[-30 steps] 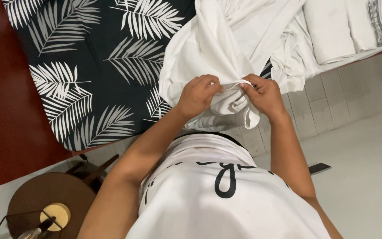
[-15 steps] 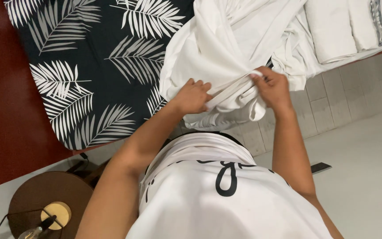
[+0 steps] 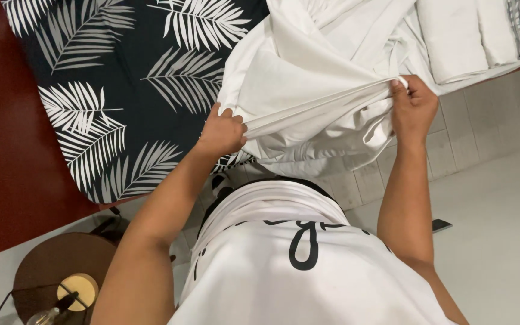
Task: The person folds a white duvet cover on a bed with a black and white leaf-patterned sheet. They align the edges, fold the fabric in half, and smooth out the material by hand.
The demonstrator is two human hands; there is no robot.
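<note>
A large white sheet (image 3: 308,78) lies bunched on the bed. My left hand (image 3: 222,132) grips its edge at the lower left of the bunch. The same edge is pinched by my right hand (image 3: 413,108) farther right, and the hem runs taut between the two hands. Loose folds of the sheet hang below that line over the bed's side. Under the sheet lies a black bedcover with white palm leaves (image 3: 121,84).
Folded white linens (image 3: 452,36) are stacked at the top right. A round brown side table (image 3: 55,271) with a bare-bulb lamp (image 3: 61,298) stands at the lower left. A red-brown wall (image 3: 1,150) runs along the left. Pale floor (image 3: 501,198) lies to the right.
My hands were close together on the bunched sheet; they have moved apart, the right hand going right and up, stretching the edge straight.
</note>
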